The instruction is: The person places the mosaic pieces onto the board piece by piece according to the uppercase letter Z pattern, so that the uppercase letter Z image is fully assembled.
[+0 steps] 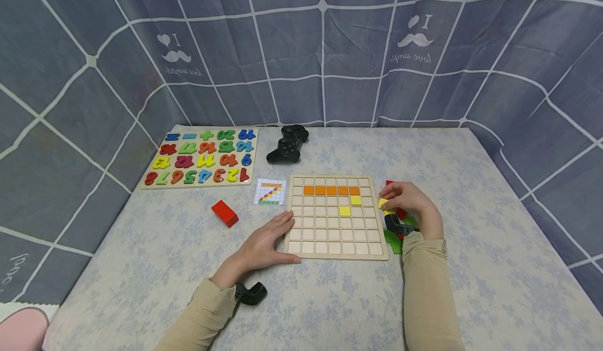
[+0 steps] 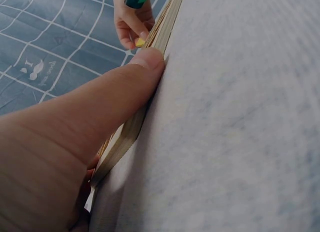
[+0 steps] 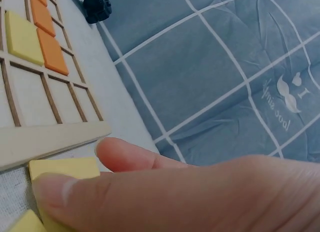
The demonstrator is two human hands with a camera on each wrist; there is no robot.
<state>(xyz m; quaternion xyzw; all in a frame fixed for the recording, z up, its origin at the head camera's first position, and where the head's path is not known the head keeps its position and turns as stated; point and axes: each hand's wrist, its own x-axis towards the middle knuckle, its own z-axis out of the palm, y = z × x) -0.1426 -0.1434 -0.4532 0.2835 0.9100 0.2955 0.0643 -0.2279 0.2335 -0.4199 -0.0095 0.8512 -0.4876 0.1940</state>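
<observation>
A wooden grid board (image 1: 334,234) lies on the table. A row of orange tiles (image 1: 332,190) fills part of its second row, with two yellow tiles (image 1: 345,211) stepping down below its right end. My left hand (image 1: 264,244) rests at the board's left side, fingers straight along the edge and thumb on the front left corner. Just off the right edge, my right hand (image 1: 409,203) pinches a yellow tile (image 3: 65,167) between thumb and finger. Beneath and beside that hand lie loose red tiles (image 1: 401,213) and green tiles (image 1: 394,242), partly hidden by it.
Left of the board sits a small pattern card (image 1: 270,192), with a red block (image 1: 225,213) farther left. A number puzzle board (image 1: 198,185) stands at the back left, beside a black game controller (image 1: 288,144). Hanging grid-patterned cloth borders the table's back and sides.
</observation>
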